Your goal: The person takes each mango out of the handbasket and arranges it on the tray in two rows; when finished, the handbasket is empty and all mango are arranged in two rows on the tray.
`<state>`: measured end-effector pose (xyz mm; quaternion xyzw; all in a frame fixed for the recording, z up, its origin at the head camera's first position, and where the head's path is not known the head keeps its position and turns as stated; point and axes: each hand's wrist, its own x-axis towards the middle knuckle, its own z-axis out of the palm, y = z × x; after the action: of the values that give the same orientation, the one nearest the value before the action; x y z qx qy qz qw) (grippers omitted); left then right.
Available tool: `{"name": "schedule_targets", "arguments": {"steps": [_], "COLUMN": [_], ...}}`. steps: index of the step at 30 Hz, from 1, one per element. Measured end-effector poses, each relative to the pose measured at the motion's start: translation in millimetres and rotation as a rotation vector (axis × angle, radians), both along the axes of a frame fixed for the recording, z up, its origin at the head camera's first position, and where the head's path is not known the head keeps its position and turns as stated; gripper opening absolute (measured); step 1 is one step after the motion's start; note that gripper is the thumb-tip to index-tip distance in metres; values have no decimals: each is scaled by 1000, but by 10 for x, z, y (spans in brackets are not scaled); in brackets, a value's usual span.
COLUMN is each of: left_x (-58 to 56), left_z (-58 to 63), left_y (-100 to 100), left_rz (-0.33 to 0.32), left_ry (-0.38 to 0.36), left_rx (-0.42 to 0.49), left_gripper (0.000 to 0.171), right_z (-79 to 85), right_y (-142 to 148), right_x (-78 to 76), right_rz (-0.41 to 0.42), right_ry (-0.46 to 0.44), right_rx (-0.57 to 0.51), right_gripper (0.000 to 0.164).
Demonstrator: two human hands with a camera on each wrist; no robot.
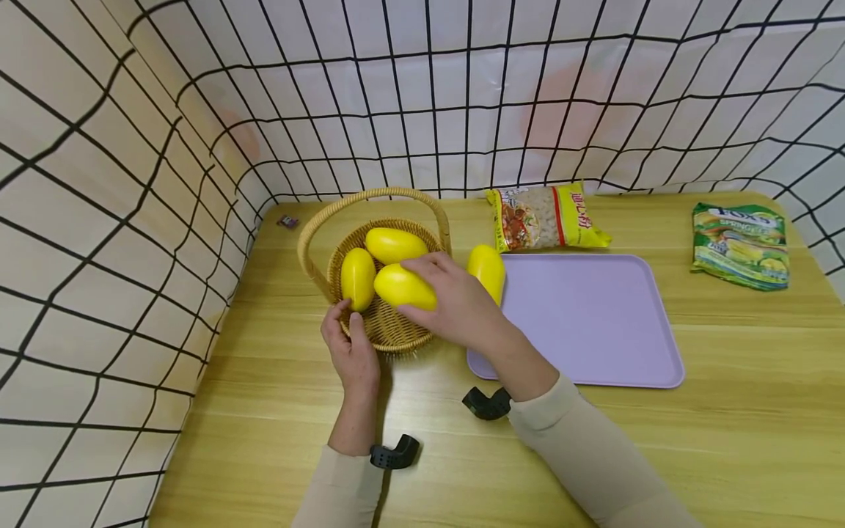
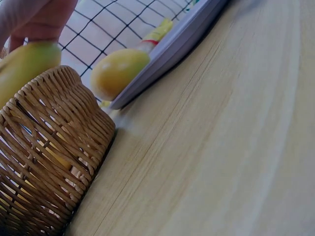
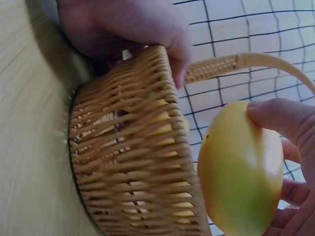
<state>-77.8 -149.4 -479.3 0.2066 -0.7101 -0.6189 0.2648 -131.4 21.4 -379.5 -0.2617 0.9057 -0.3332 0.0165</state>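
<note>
My right hand (image 1: 455, 297) holds a yellow mango (image 3: 241, 169) over the wicker basket (image 1: 396, 345), with thumb and fingers around its sides. A green tint shows on that mango in the right wrist view. At the basket's near left rim, my left hand (image 1: 353, 356) pinches the wicker edge between thumb and fingers. Two more mangoes lie inside, one at the back (image 1: 394, 246) and another mango (image 1: 357, 279) at the left. Another mango (image 1: 486, 270) rests on the left edge of the lilac tray (image 1: 587, 323).
Behind the tray lies a yellow food packet (image 1: 541, 218). A green Fox's candy bag (image 1: 741, 246) sits at the far right, and a small purple wrapped piece (image 1: 287, 221) at the back left. Black wire grid (image 1: 449, 95) encloses the table's back and sides. The basket's tall handle (image 1: 370, 194) arches over it.
</note>
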Motion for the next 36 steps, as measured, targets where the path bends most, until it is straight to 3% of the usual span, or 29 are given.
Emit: {"name": "schedule_targets", "arguments": {"steps": [7, 15, 24, 36], "left_x": [-4, -11, -12, -4], "left_z": [-11, 1, -5, -15], "left_y": [-2, -8, -4, -7], "left_rz": [-5, -6, -1, -5], "left_ry": [11, 5, 11, -10], "left_rx": [1, -3, 3, 5], "left_gripper": [29, 29, 29, 29], "right_z": [80, 132, 172, 156], "right_y": [267, 514, 725, 1003], "right_x": [96, 151, 118, 2], "right_rz": [-49, -95, -137, -307], "right_ry": [-91, -114, -115, -164], "right_rx": [-12, -92, -171, -245], "right_gripper": [67, 74, 72, 75]}}
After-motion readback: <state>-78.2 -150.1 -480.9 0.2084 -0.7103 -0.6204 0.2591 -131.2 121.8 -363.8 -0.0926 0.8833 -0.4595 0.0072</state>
